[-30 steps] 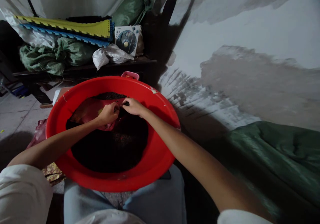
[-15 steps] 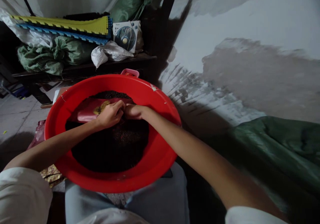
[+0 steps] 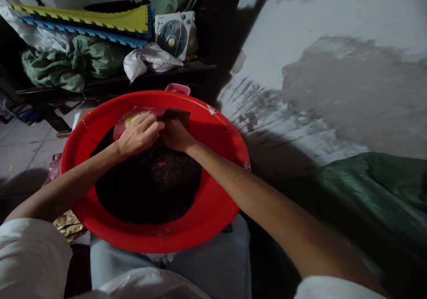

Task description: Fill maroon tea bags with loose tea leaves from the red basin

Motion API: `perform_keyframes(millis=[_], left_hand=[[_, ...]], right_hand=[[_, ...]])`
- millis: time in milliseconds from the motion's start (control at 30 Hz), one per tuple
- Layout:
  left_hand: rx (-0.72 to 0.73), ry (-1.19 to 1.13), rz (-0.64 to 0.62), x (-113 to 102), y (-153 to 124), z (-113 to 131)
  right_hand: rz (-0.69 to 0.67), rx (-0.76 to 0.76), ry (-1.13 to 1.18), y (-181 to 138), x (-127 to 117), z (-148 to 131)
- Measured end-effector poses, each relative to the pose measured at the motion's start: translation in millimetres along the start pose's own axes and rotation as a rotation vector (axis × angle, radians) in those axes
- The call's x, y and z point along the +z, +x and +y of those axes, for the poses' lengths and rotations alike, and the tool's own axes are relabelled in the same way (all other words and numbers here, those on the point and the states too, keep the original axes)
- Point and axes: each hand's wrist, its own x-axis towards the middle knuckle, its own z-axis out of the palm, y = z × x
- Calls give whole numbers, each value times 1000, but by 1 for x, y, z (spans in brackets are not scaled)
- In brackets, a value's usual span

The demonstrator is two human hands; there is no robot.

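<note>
A big red plastic basin (image 3: 213, 201) rests on my lap, holding a heap of dark loose granules (image 3: 150, 188). At its far side my left hand (image 3: 138, 134) and my right hand (image 3: 175, 134) are both closed on a red foil packet (image 3: 150, 113) with a yellow mark. The packet is lifted above the heap and its dark opening faces the right. My two hands touch each other at the packet's lower edge.
A dark shelf (image 3: 110, 88) behind the basin carries green sacks (image 3: 66, 63), yellow and blue foam mats (image 3: 86, 21), a boxed fan (image 3: 175, 34) and a white bag (image 3: 150, 61). A green tarp (image 3: 360, 201) lies at right below a stained wall. More red packets (image 3: 55, 170) lie on the floor at left.
Both hands have raised the red packet from the granules toward the basin's far rim, turning it more upright. The view has shifted slightly.
</note>
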Motion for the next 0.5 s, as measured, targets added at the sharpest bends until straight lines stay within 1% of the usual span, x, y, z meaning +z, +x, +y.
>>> perform_keyframes(millis=[100,200,300,400,500], left_hand=[[95,112,107,-3,-2,-13],[130,153,184,-5,-2,-19],[133,143,204,-5,-2,-21],[141,128,199,-4,-3,-20],[102,36,191,-2,-3,-17]], right_hand=[[140,-78,15,0,-10,-5],[239,-102,25,-2,-15,-8],[310,-126,32,-3,-14,-8],[332,-121,-9,-3,-12,-7],[335,-114,-67,-4,-10,-5]])
